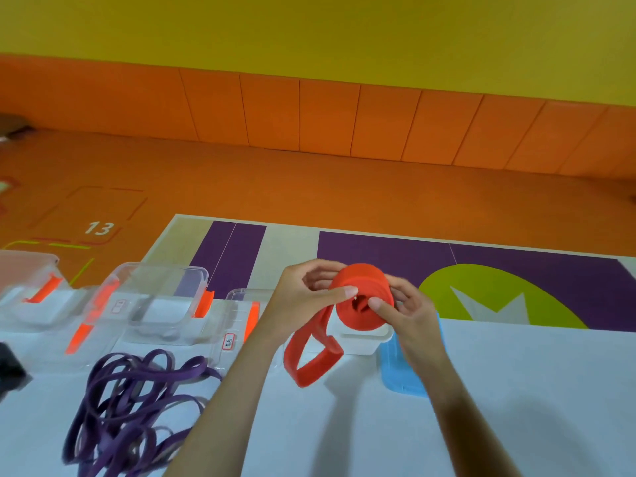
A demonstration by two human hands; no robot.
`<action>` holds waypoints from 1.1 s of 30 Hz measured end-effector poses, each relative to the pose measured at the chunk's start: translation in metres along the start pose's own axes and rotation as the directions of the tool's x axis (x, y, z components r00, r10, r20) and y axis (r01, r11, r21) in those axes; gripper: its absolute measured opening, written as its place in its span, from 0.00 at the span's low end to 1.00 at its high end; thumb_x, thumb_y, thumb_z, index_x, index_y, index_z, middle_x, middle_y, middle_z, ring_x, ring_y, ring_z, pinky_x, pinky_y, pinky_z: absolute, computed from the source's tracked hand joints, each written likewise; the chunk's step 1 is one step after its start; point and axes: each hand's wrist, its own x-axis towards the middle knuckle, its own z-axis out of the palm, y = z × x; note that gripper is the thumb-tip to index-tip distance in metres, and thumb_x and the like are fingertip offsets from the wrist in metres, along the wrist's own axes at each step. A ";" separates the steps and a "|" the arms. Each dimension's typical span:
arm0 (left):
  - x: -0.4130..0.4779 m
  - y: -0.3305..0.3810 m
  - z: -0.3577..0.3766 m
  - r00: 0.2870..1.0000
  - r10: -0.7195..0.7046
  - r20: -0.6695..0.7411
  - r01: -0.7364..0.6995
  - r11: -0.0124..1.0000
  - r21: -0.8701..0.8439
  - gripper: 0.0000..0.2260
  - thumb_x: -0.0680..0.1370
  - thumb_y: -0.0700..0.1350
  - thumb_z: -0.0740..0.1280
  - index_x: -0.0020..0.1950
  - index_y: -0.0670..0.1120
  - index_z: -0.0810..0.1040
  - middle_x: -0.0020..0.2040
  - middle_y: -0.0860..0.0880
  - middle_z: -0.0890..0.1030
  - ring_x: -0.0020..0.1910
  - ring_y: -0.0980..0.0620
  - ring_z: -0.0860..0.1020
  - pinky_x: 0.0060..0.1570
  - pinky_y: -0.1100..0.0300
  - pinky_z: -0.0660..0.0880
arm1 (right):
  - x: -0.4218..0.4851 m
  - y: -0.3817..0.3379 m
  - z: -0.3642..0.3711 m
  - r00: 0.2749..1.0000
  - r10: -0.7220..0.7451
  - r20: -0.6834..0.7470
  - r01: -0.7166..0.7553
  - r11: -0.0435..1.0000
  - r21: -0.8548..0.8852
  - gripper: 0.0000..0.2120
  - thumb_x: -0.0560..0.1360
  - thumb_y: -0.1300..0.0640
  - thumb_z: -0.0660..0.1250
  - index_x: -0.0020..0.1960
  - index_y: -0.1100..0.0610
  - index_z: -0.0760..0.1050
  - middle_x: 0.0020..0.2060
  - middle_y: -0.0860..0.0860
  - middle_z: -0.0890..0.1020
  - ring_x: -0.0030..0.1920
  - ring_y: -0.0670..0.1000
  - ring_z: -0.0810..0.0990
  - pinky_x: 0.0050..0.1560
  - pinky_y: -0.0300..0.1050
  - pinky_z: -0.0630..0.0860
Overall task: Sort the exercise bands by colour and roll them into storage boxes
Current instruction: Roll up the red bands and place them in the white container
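From the head view, the left hand point(303, 297) and right hand point(402, 306) are both clamped on a red band point(361, 297), mostly wound into a thick roll held in the air just above a small white box point(359, 339) on the table point(516, 390). A loose tail of the band loops down left of that box. Further left of the box lie tangled purple bands point(134, 404), with clear storage boxes point(161, 301) behind them. The band looks soft, springy and light; the roll would likely unwind if released, so pinching its flat faces with thumbs seems the best hold.
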 end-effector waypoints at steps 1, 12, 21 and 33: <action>0.001 0.000 -0.002 1.000 0.006 0.026 -0.008 0.999 0.047 0.18 0.71 0.42 0.83 0.59 0.46 0.86 0.52 0.50 0.89 0.53 0.50 0.87 0.58 0.52 0.84 | -0.005 0.003 0.000 0.999 0.023 0.027 -0.023 1.000 -0.010 0.19 0.68 0.60 0.81 0.56 0.46 0.85 0.54 0.53 0.88 0.57 0.55 0.86 0.60 0.53 0.81; -0.009 -0.025 0.016 0.997 -0.072 0.009 0.072 0.997 -0.025 0.26 0.68 0.50 0.84 0.64 0.47 0.84 0.55 0.49 0.88 0.56 0.49 0.86 0.62 0.44 0.82 | -0.011 0.005 0.005 0.997 0.021 -0.076 -0.022 1.000 -0.007 0.19 0.69 0.59 0.81 0.59 0.55 0.82 0.51 0.52 0.88 0.52 0.50 0.86 0.54 0.47 0.82; 0.005 0.001 0.006 0.995 -0.061 0.079 0.053 0.993 0.101 0.23 0.70 0.48 0.84 0.62 0.51 0.81 0.53 0.52 0.88 0.54 0.50 0.86 0.55 0.56 0.83 | 0.006 -0.014 -0.009 0.997 -0.055 -0.046 0.053 0.998 -0.046 0.23 0.66 0.58 0.81 0.60 0.51 0.82 0.54 0.50 0.88 0.56 0.52 0.86 0.59 0.49 0.82; -0.003 0.002 0.003 0.990 -0.024 0.137 0.003 0.988 0.152 0.23 0.72 0.48 0.82 0.65 0.52 0.81 0.57 0.54 0.87 0.59 0.54 0.84 0.62 0.61 0.79 | 0.003 -0.013 -0.020 0.998 -0.056 -0.013 0.055 0.998 -0.034 0.20 0.65 0.57 0.83 0.54 0.43 0.86 0.52 0.51 0.89 0.55 0.53 0.87 0.59 0.48 0.82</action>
